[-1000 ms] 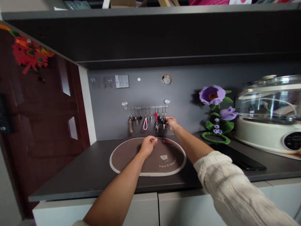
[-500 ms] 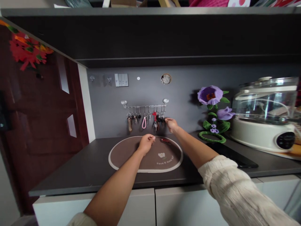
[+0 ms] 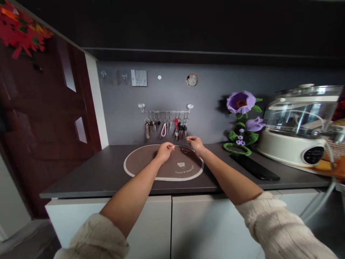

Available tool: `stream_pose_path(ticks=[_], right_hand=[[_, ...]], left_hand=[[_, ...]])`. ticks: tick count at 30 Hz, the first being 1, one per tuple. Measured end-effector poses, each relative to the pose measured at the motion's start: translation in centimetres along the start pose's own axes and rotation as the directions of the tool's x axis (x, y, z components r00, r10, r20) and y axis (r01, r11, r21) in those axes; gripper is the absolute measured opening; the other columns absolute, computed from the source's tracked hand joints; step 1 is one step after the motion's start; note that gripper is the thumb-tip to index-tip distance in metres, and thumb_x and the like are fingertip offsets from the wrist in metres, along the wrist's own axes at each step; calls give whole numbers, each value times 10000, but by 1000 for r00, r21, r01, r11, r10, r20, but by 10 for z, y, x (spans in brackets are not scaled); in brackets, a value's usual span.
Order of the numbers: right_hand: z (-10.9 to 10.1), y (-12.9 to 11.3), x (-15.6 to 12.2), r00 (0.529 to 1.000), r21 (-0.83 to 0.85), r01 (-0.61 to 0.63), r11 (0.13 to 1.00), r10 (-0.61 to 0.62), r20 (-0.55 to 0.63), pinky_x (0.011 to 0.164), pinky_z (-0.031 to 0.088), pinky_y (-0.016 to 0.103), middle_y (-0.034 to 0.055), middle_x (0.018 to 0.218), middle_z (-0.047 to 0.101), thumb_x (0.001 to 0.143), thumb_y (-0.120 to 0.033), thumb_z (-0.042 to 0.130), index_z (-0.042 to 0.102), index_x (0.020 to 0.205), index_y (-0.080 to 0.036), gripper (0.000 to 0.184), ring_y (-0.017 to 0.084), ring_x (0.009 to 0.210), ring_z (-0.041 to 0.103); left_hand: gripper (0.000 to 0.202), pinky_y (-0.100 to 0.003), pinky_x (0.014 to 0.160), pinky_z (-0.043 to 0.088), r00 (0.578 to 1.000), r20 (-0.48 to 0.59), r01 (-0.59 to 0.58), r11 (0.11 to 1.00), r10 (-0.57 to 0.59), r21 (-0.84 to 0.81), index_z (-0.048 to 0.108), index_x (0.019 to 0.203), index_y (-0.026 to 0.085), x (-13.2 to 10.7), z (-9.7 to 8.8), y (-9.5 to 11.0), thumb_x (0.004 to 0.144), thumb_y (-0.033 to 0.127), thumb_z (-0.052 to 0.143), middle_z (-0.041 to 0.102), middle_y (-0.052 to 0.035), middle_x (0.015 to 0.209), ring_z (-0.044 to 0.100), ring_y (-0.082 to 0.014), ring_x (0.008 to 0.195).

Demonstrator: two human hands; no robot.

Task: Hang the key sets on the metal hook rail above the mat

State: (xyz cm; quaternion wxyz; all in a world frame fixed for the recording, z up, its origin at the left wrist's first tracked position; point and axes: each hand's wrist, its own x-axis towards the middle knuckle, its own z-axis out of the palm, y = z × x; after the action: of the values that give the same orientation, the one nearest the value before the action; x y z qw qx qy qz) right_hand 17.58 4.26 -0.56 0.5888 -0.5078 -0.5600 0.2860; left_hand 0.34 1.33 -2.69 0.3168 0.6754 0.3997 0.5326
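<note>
My left hand is above the brown oval mat, thumb and fingers pinched together; whatever may be between them is too small to make out. My right hand has its fingertips closed just below and right of the hanging keys, apart from them. Anything in that pinch cannot be made out either. Several bunches hang from the clear hook rail on the grey wall, among them a pink loop strap and a red tag. A small dark red item lies on the mat between my hands.
A black phone-like slab lies on the counter at right. Behind it stand purple handmade flowers and a white appliance with a clear top. A dark cabinet overhangs the counter. The left side has a brown door.
My right hand has drawn away from the rightmost keys and sits lower, nearer the mat. My left hand stays pinched over the mat. The view has tilted downward.
</note>
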Motion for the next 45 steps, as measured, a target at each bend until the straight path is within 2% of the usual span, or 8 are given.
stream_pose_path(ticks=[5,9,12,18,29,35,40,45], right_hand=[[-5,11,-7,977,-249,124,961,-74,199,581,389,206,-9,618,584,647,-149,539,607,725,-140,103,75,541,481],[-8,18,-4,934,-424,254,869,-108,340,597,399,218,-5,613,604,650,-149,564,640,769,-163,142,97,563,502],[-9,22,2,903,-469,349,811,-157,400,627,407,222,13,721,643,672,-162,560,657,815,-182,174,114,637,530],[-9,22,6,836,-489,446,750,-154,527,661,412,226,28,826,653,724,-174,514,657,886,-177,216,120,699,545],[-9,7,1,817,-540,500,677,-163,553,659,403,220,26,802,656,705,-203,558,667,791,-176,142,115,685,549],[-9,-1,-4,824,-551,484,680,-141,549,631,388,210,19,737,646,704,-219,550,659,767,-160,139,101,642,530],[-9,1,-3,832,-516,469,716,-162,531,591,370,208,8,659,624,688,-244,554,651,719,-158,133,94,589,499],[-9,5,2,865,-427,382,820,-155,476,534,346,208,-3,560,570,645,-333,590,626,661,-141,196,80,523,446]], left_hand=[[99,-215,537,357,1000,-3,3,999,-3,34,556,662,127,0,-1,-2,691,200,496,539,5,577,455,-82,508],[77,-212,542,362,999,16,33,999,-33,27,555,686,123,-1,0,-3,694,176,499,535,6,579,453,-79,513],[64,-212,561,369,999,25,43,998,-44,37,555,687,121,0,0,-5,690,165,508,534,5,578,465,-81,530],[71,-212,566,367,997,35,61,996,-64,64,563,693,121,-1,1,-5,693,172,514,533,7,579,461,-78,530],[57,-212,569,366,997,25,76,993,-78,85,564,688,119,-5,-1,3,694,150,516,520,12,562,461,-79,530],[58,-210,564,364,997,27,74,993,-77,92,566,687,121,-4,-2,1,693,150,515,524,11,569,458,-77,527],[70,-220,577,369,998,11,65,992,-66,104,577,685,121,-4,-2,1,691,158,517,544,2,575,467,-85,537],[80,-220,573,370,997,8,69,993,-70,98,581,694,120,-4,-2,0,691,164,515,547,0,575,462,-85,532]])
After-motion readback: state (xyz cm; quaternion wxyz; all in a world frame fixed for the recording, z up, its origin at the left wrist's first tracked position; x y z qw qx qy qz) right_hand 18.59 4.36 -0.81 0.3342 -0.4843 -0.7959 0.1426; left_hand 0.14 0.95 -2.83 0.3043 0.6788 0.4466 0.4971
